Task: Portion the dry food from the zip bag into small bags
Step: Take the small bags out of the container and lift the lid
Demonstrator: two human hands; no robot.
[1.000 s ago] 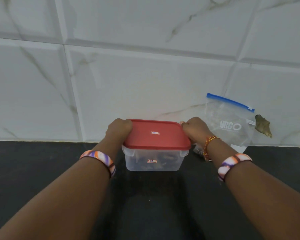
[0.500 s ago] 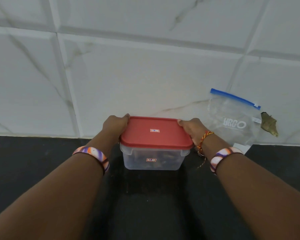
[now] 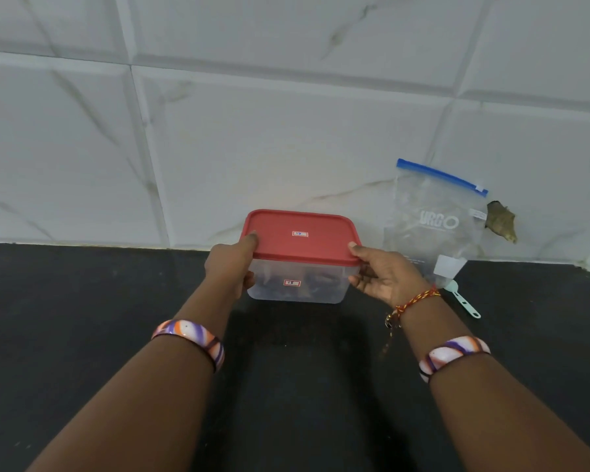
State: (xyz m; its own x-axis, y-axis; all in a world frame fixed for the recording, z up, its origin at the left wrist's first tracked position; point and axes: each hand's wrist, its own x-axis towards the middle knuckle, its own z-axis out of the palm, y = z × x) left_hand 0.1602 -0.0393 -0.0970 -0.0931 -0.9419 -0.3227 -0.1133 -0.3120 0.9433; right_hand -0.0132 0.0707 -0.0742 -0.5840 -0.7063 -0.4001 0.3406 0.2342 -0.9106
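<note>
A clear plastic container (image 3: 298, 287) with a red lid (image 3: 300, 235) stands on the black counter (image 3: 82, 318), dark pieces dimly visible inside. My left hand (image 3: 230, 267) grips its left side, thumb on the lid's corner. My right hand (image 3: 380, 272) grips its right side, thumb at the lid's edge. A clear zip bag (image 3: 435, 223) with a blue seal and white lettering leans against the tiled wall to the right. A pale teal scoop (image 3: 462, 301) lies on the counter below the bag.
A white marble-look tiled wall (image 3: 286, 131) rises directly behind the container. A brown dried leaf-like piece (image 3: 499, 221) sits against the wall beside the bag. Black counter stretches to the left and toward me.
Both hands have slid from the lid's far corners to the container's near sides, fingers now wrapped lower around the box. The scoop has come into view.
</note>
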